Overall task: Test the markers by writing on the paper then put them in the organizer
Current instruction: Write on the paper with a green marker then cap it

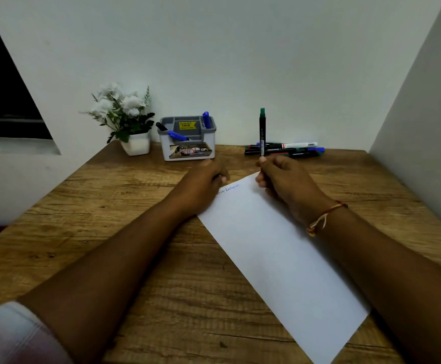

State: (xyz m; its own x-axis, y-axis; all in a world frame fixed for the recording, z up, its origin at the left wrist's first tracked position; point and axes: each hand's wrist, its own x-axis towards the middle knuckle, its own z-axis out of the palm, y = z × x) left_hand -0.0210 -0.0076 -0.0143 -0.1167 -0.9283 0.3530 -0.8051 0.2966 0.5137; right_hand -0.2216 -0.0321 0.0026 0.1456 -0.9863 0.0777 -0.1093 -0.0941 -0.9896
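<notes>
Over the paper's (280,245) far corner, the green-ended marker (262,132) stands upright, the right grip (285,179) clamped on its lower barrel, probably so the tip meets the sheet squarely. Faint writing (230,189) lies just beside it. The left grip (206,177) rests curled on the sheet's edge, likely steadying it; whether it encloses a cap I cannot tell. A pile of markers (285,149) waits behind, with the organizer (188,143) further left on the desk (135,258).

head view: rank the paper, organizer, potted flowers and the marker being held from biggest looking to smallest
1. paper, though it lies nearest the camera, which inflates it
2. potted flowers
3. organizer, somewhat smaller than the flowers
4. green-ended marker in the right hand, slimmest by far
</notes>
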